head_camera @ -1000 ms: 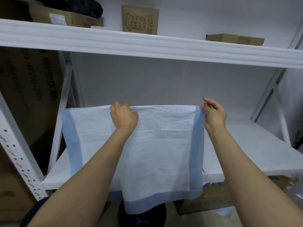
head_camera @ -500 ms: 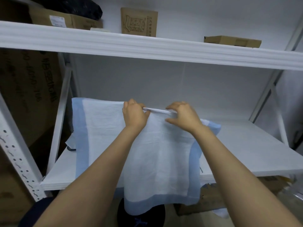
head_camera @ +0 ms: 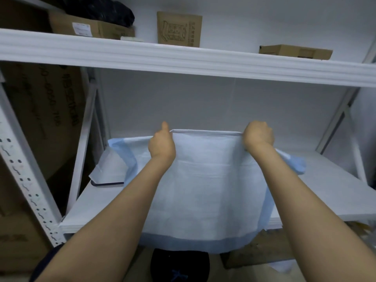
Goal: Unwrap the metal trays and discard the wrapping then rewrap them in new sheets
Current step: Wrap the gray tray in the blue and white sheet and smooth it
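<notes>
Over lower shelf point(head_camera: 335, 188) | left hand point(head_camera: 161, 144), right hand point(head_camera: 258, 136) each grip sheet point(head_camera: 203, 190) top edge | advice: keep tension even, lower flat, borders square to shelf.

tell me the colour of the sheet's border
Light blue border on a white sheet, head view.

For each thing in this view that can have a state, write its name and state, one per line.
sheet: spread open, held up by its top edge, hanging past the shelf front.
left hand: grips sheet's top edge.
right hand: grips sheet's top edge.
upright box: closed, standing.
</notes>
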